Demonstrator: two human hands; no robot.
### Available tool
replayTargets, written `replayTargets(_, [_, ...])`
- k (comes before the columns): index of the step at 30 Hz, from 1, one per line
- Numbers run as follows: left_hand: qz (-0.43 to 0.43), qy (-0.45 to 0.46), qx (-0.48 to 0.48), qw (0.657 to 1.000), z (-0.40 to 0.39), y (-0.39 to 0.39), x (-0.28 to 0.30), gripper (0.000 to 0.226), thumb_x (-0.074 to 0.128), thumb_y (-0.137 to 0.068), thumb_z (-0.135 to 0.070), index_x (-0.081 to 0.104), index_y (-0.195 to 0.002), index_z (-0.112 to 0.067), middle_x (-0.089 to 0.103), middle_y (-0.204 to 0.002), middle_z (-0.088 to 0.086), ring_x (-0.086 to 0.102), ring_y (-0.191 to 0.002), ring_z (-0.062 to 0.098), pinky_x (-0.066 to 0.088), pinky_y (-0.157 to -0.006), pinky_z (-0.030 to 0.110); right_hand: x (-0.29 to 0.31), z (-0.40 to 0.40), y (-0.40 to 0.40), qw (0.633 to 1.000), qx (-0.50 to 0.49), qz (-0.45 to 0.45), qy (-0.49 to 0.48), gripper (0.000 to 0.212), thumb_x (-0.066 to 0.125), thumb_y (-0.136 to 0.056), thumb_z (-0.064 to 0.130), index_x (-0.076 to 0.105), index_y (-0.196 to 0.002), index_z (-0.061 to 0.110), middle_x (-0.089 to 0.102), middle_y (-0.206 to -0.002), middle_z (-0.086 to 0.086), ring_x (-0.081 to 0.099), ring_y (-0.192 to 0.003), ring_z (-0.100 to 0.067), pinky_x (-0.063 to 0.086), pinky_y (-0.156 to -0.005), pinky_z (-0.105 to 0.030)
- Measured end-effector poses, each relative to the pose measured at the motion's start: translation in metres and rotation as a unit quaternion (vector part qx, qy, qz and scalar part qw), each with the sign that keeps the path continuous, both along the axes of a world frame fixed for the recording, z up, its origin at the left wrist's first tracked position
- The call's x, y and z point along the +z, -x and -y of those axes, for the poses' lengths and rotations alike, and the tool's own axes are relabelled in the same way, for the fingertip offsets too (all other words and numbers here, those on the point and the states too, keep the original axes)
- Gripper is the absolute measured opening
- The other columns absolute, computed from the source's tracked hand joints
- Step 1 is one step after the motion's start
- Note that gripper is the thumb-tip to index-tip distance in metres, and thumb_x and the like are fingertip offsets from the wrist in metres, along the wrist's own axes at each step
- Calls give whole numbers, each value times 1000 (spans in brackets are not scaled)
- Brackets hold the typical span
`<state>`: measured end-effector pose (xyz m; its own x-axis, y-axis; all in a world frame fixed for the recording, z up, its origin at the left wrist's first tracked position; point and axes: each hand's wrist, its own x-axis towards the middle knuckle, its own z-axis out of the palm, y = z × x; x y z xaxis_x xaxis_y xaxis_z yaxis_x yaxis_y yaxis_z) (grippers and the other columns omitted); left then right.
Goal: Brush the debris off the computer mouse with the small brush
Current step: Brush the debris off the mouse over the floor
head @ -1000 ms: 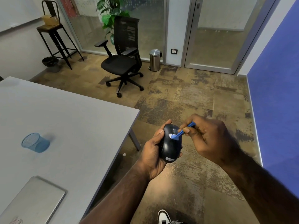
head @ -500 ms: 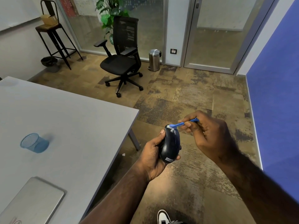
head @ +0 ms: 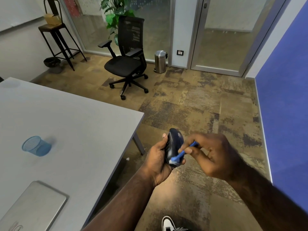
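Mouse [head: 174, 145], dark and rounded, stands on end in the left hand [head: 158, 161], whose fingers are curled shut around its near half, thumb on the left flank and fingertips [head: 182, 161] showing at the lower right edge; that grip leaves the upper shell bare, likely so the bristles can reach it. Just to the right, the right hand [head: 211, 152] pinches the small blue brush [head: 184, 153] between thumb and forefinger, the other fingers folded in, and the handle slants down and left so that the pale bristle end meets the near end of the shell close to the left fingertips. The right hand is blurred, so the exact fingertip placement cannot be told. Both hands work in the air over the brown patterned carpet [head: 208, 110], off the right edge of the grey table [head: 80, 124], which I judge keeps any loosened debris away from the closed laptop [head: 33, 207] and the blue mesh cup [head: 35, 145] lying there. No debris can be made out on the shell, so how much brushing is left cannot be judged. Further off stand a black office chair [head: 128, 64] and a steel bin [head: 160, 61]
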<state>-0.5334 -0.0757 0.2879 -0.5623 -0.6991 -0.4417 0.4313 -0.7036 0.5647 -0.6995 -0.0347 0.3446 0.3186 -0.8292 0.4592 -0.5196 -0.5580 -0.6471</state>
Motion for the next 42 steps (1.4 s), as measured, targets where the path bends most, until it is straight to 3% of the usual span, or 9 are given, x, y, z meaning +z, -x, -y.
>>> replayTargets(5, [-22,-3,17,1000,7,-2,0,57,42,-95,-46,54,-132,-5,64,-109,18,64,-82,29,53,-63,38,-7,-2,1,997,-74,2,28,9,62,-89,9,69,-93,12,64,-78,20,59,-64,11,41,-56,-5])
replayTargets(9, [-64,-12,32,997,13,-5,-2,55,46,-90,-46,60,-124,-4,67,-104,20,64,-83,31,55,-62,38,-5,5,7,982,-159,34,95,17,53,-94,19,68,-98,10,72,-88,8,69,-71,-10,54,-59,-25])
replayTargets(17, [-74,-33,63,995,10,-5,-10,51,48,-90,-45,75,-103,-4,68,-107,18,67,-79,29,57,-59,39,-12,-2,7,993,-63,41,88,11,58,-91,15,67,-96,16,74,-89,2,72,-79,-13,57,-62,-36])
replayTargets(25, [-67,-27,59,996,10,-13,-9,53,45,-92,-45,73,-110,-4,69,-108,19,68,-86,30,58,-61,38,-16,34,18,971,-230,8,65,13,55,-95,17,65,-103,21,72,-81,3,71,-70,-12,57,-54,-36])
replayTargets(28, [-68,-30,73,995,9,-21,-9,53,46,-91,-45,72,-111,-4,69,-110,19,68,-86,30,57,-62,38,-18,46,19,954,-274,117,23,12,56,-95,27,66,-103,27,72,-83,9,73,-77,-8,61,-64,-34])
replayTargets(31, [-69,-41,99,992,10,-33,-11,57,46,-91,-47,69,-116,-1,68,-110,20,67,-85,31,57,-63,38,-20,56,16,911,-279,298,-60,7,62,-96,23,67,-94,28,74,-75,6,73,-72,-8,62,-65,-29])
replayTargets(35, [-50,-46,158,985,8,-56,-15,51,56,-87,-43,71,-111,0,69,-100,22,68,-81,34,58,-63,40,-26,68,-5,786,-194,522,-267,3,64,-94,16,68,-94,17,75,-76,0,73,-70,-10,59,-62,-22])
replayTargets(38, [-16,-32,231,972,5,-75,-15,36,69,-77,-29,75,-101,-3,71,-92,23,69,-80,35,59,-63,41,-38,75,-34,709,-152,564,-394,5,63,-92,17,67,-91,20,75,-79,4,73,-67,-6,56,-55,-18])
replayTargets(42, [-6,-56,311,949,1,-101,-12,38,69,-81,-18,65,-114,0,70,-100,25,66,-86,38,59,-69,47,-52,82,-80,654,-117,553,-503,11,62,-92,17,68,-100,24,76,-83,8,71,-64,-3,52,-51,-16])
